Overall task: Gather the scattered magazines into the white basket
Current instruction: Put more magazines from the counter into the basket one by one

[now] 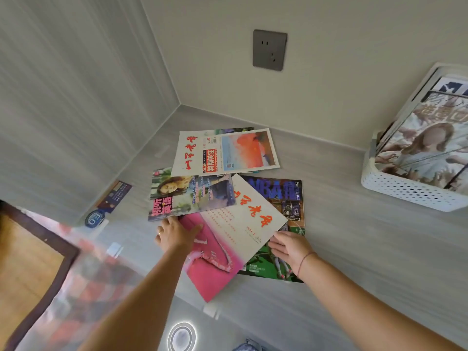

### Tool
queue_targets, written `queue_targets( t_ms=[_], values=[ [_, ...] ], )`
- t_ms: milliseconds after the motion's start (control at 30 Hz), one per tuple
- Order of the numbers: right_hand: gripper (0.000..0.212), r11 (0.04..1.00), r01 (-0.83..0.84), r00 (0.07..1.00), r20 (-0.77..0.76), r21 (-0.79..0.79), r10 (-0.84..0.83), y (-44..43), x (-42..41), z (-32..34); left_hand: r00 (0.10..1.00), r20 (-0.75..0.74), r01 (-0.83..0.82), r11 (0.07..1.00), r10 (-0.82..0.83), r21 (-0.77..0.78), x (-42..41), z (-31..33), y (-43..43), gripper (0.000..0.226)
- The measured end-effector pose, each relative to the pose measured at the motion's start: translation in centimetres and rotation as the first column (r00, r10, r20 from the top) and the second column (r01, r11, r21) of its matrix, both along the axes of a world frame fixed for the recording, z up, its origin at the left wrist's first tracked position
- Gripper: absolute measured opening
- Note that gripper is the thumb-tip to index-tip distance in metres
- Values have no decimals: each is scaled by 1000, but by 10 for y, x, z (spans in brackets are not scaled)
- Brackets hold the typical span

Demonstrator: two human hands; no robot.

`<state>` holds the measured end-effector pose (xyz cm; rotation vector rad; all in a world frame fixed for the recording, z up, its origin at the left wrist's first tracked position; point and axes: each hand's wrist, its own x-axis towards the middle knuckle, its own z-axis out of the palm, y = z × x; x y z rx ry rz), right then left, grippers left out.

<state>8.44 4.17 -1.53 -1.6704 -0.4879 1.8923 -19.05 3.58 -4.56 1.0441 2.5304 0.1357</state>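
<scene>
In the corner of a pale grey, wood-grained desk point(354, 236), four magazines lie fanned over one another. Farthest back, a white cover point(228, 150) with red brush lettering and an orange sunset picture. Below it, a glossy one point(192, 196) reading "Never Say Never" beside a printed portrait. Dark blue and green, the NBA magazine point(283, 196) sits at the bottom of the pile, its big blue letters half covered. On top, tilted, the pink-and-white magazine point(222, 249), again with red calligraphy.

The left hand point(174, 235) is on that pink cover's left edge, thumb point(197, 228) laid across it; whether the fingers are tucked beneath, I can't tell. The right hand point(291, 247) rests over the NBA cover, fingers point(277, 243) straight and released, tips at the white cover's lower corner.

Off to the right, well apart, the white basket point(410, 191), perforated plastic, already has magazines point(425, 148) leaning in it. A grey wall socket point(269, 49) sits on the plain wall behind. A round blue badge point(93, 219), possibly "E0", sits at the desk's left.
</scene>
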Motion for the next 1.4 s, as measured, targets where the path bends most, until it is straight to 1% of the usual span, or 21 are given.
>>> queue_targets(
  t_ms=[33, 67, 133, 167, 233, 300, 367, 400, 433, 500, 600, 667, 733, 833, 933, 1033, 1133, 1233, 1333, 1400],
  values=[
    [24, 1000, -6, 1000, 7, 2, 6, 0, 0, -1, 999, 37, 3, 1000, -2, -11, -3, 0, 0, 84],
    [26, 1000, -11, 999, 30, 8, 11, 1, 1, -2, 994, 108, -7, 1000, 8, -8, -6, 0, 0, 80],
    [28, 1000, -13, 997, 79, 14, 12, 1, 2, -4, 954, 295, -70, 997, 62, 18, -7, 1, -2, 74],
    [24, 999, -28, 996, 88, 22, 26, 2, 3, -7, 935, 346, -100, 995, 85, 25, -5, 4, -4, 71],
    [21, 996, -75, 992, 108, 41, 70, 3, 5, -13, 934, 351, -79, 996, 60, 40, 3, 7, -8, 67],
    [25, 991, -114, 979, 178, 65, 101, 3, 8, -16, 947, 316, 45, 997, -61, 57, 16, 7, -10, 58],
    [21, 991, -104, 962, 262, 89, 77, 4, 13, -15, 920, 350, 173, 984, -174, 36, 33, 9, -8, 41],
    [16, 990, -95, 953, 298, 100, 61, 5, 18, -15, 897, 396, 200, 979, -195, 28, 40, 10, -6, 33],
    [12, 990, -86, 945, 324, 108, 47, 6, 24, -15, 874, 445, 205, 978, -193, 21, 47, 12, -4, 31],
    [9, 993, -71, 941, 337, 99, 33, 9, 40, -17, 823, 550, 171, 985, -139, -6, 61, 17, 1, 33],
    [20, 995, -49, 944, 330, 86, 18, 11, 69, -20, 699, 710, 151, 988, -83, -32, 88, 26, 7, 21],
    [15, 995, -55, 940, 339, 77, 26, 10, 88, -22, 607, 792, 151, 988, -65, -35, 109, 32, 10, 18],
    [14, 995, -70, 929, 369, 78, 37, 11, 108, -24, 545, 834, 189, 982, -84, -24, 128, 36, 12, 21],
    [17, 994, -78, 923, 383, 78, 42, 15, 136, -25, 507, 837, 292, 955, -205, 57, 152, 41, 15, 13],
    [9, 999, -21, 956, 294, 46, 7, 14, 159, -21, 506, 804, 368, 921, -312, 127, 170, 44, 18, 19],
    [16, 997, 26, 973, 228, 78, -43, 10, 183, -15, 507, 781, 384, 907, -364, 174, 184, 45, 26, 24],
    [17, 976, 45, 970, 224, 211, -93, 10, 210, -6, 524, 750, 395, 895, -404, 206, 199, 55, 42, 26],
    [16, 925, 87, 947, 257, 370, -191, 23, 239, 16, 534, 715, 379, 884, -452, 275, 223, 70, 69, 29],
    [18, 864, 91, 909, 314, 494, -275, 46, 271, 47, 550, 655, 353, 855, -518, 380, 259, 95, 100, 12],
    [21, 824, 101, 877, 341, 558, -338, 64, 296, 68, 539, 627, 329, 826, -563, 459, 288, 116, 121, 17]
  ],
)
